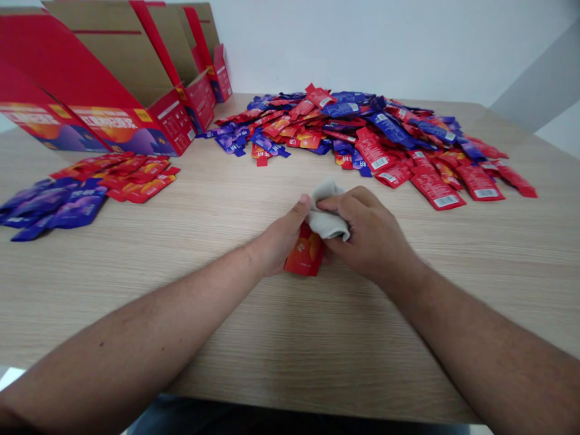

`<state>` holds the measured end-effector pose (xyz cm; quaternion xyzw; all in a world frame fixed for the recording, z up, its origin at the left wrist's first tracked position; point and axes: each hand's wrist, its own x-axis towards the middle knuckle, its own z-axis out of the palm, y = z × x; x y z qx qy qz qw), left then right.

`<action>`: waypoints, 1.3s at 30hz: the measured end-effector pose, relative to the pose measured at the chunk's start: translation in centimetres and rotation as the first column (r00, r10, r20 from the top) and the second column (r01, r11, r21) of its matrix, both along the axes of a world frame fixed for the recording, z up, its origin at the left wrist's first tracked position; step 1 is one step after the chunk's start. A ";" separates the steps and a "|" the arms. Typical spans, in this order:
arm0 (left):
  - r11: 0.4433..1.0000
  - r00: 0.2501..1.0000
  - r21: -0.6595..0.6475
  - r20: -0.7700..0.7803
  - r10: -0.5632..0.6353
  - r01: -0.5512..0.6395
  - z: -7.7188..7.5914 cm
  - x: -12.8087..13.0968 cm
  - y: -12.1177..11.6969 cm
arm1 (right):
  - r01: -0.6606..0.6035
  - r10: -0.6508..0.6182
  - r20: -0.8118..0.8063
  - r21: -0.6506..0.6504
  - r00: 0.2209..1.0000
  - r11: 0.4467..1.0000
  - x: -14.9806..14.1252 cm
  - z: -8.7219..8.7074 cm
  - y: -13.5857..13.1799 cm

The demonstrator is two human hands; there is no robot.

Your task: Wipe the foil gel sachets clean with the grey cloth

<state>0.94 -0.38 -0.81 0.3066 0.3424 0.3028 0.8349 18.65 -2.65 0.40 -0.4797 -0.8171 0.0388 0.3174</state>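
Note:
A red sachet (304, 257) with orange print is gripped along its left side by my left hand (284, 238), the thumb near its upper end. My right hand (369, 232) is closed on a pale grey cloth (326, 211), bunched up and pressed against the top part of the sachet. The cloth hides that part of the sachet. Both hands are just above the middle of the wooden table (235, 326); the fingers beneath the sachet are mostly hidden.
A wide heap of red and blue sachets (335, 124) lies at the back. Groups of red sachets (136, 175) and blue sachets (61, 202) lie at the left. Behind them stand several open cardboard boxes (131, 130). A white wall (362, 42) rises behind the table.

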 end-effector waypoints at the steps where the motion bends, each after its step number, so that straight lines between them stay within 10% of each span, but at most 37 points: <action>1: 1.000 0.999 0.004 0.030 0.012 -0.012 0.0 0.0 0.0 | -0.029 0.029 0.017 -0.017 0.999 0.999 -0.1 0.1 -0.1; 39: 0.999 1.000 -0.032 -0.029 0.002 -0.003 0.0 -0.1 0.5 | 0.030 -0.029 -0.011 0.008 1.000 1.000 0.7 -0.4 0.8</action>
